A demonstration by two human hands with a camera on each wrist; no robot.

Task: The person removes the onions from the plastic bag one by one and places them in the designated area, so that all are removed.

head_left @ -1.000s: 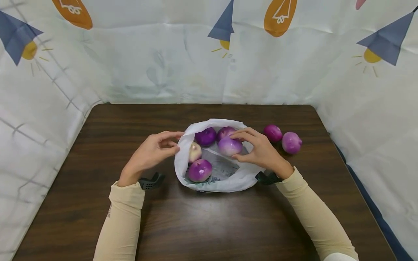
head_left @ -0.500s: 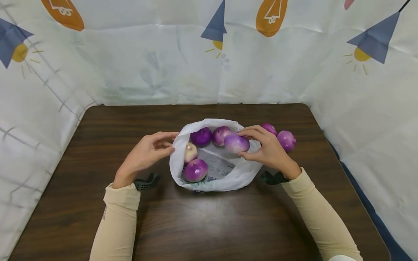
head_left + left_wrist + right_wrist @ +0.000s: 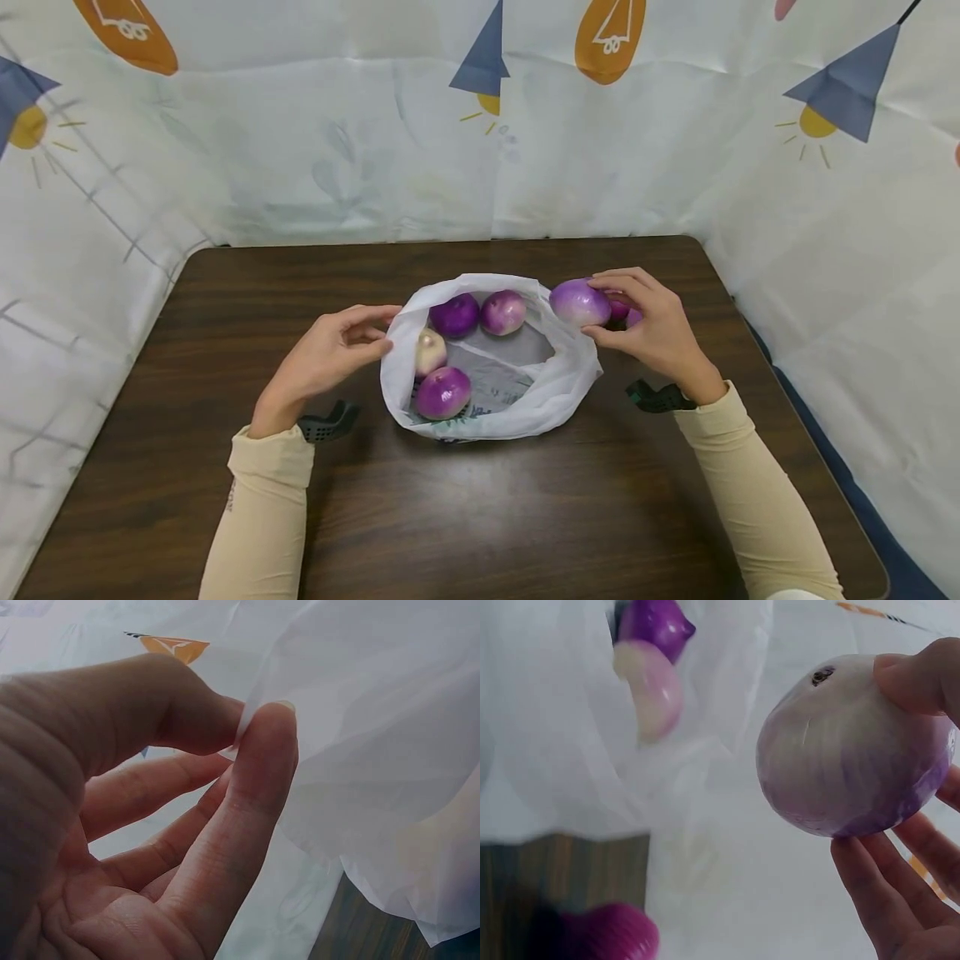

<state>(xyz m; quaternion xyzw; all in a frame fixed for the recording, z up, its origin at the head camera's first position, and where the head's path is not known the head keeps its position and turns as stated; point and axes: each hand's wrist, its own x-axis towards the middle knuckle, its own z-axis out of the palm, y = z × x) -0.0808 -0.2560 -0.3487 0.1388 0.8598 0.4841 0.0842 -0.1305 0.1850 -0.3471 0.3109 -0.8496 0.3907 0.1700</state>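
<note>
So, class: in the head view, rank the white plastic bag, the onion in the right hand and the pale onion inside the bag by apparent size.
1. white plastic bag, clearly largest.
2. held onion, gripped by the right hand.
3. pale onion, which looks smallest, though the bag's rim hides part of it, so that gap is unsure.

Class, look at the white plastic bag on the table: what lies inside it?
Inside the white plastic bag lie four onions, three purple and one pale, on printed plastic. Anything beneath them or behind the bag's near wall is covered.
</note>
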